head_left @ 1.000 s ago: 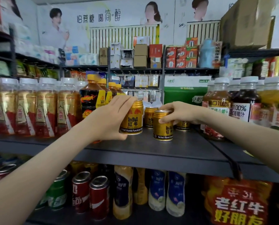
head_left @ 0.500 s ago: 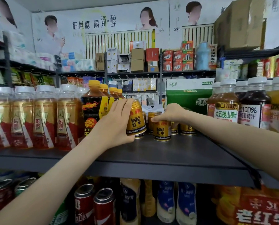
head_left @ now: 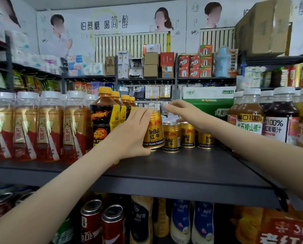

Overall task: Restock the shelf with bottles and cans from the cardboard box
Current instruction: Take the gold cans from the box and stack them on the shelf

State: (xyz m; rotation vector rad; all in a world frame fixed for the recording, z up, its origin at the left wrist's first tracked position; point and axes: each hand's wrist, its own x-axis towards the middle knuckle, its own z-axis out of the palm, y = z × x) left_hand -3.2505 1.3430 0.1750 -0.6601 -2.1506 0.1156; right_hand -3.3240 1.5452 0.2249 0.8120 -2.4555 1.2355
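Gold RedBull 红牛 metal can (head_left: 154,132), "Vitamin Functional" on its bottom band, sits tilted with the left hand (head_left: 129,138) fingers (head_left: 143,117) wrapped round it, low at the dark grey shelf (head_left: 182,166). Right hand (head_left: 189,115) fingers are loose, apart, holding nothing, over three matching gold cans (head_left: 187,134). Yellow-capped black-label bottles (head_left: 104,120) just left.

Cans (head_left: 171,136) on the shelf (head_left: 182,168), another can (head_left: 155,132) just left, bottles (head_left: 50,127) further left, juice bottles (head_left: 251,118) right.
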